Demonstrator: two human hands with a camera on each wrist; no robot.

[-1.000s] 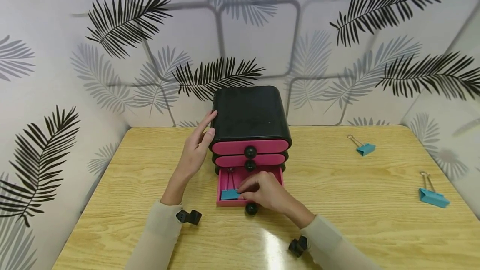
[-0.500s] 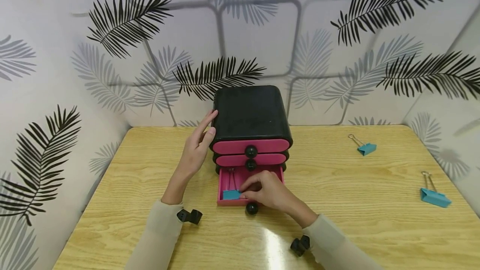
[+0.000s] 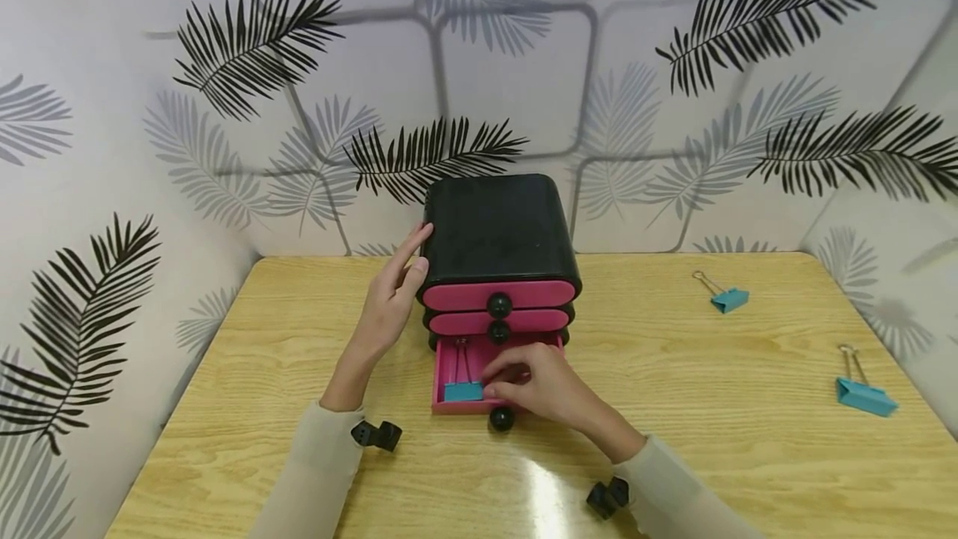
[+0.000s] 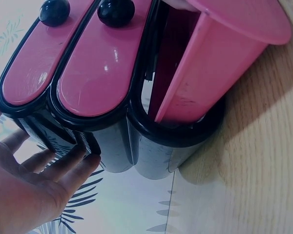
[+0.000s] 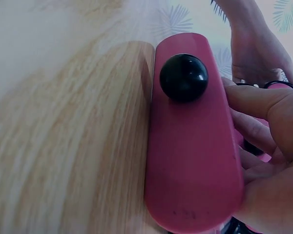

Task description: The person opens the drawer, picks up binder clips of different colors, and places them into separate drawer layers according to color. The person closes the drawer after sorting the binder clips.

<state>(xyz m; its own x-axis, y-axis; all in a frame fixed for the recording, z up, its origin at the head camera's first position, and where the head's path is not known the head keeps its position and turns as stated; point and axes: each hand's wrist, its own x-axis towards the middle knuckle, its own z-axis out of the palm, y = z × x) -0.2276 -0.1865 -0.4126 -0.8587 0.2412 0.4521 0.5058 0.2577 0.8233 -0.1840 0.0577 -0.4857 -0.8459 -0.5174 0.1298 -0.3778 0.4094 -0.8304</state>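
Observation:
A small black drawer unit (image 3: 497, 227) with pink drawer fronts stands on the table. Its lowest pink drawer (image 3: 441, 407) is pulled out. Inside, at the left, lies a blue binder clip (image 3: 463, 392), its wire handles pointing to the back. My right hand (image 3: 542, 385) reaches into the drawer, loosely bent thumb and fingertips right at the clip's right edge. In the right wrist view the drawer front hides those fingertips. My left hand (image 3: 385, 306) rests with extended fingers along the unit's left side; the left wrist view shows the fingers (image 4: 68, 168) against the black casing.
Two more blue binder clips lie on the table to the right, one farther back (image 3: 729, 299) and one nearer the right edge (image 3: 866, 397). A leaf-patterned wall covering (image 3: 516, 90) rises behind the unit. The drawer's black knob (image 3: 501, 418) sticks out toward me.
My right hand has shifted slightly right, its fingertips drawing off the binder clip, which stays in the drawer. The left hand keeps its place on the unit.

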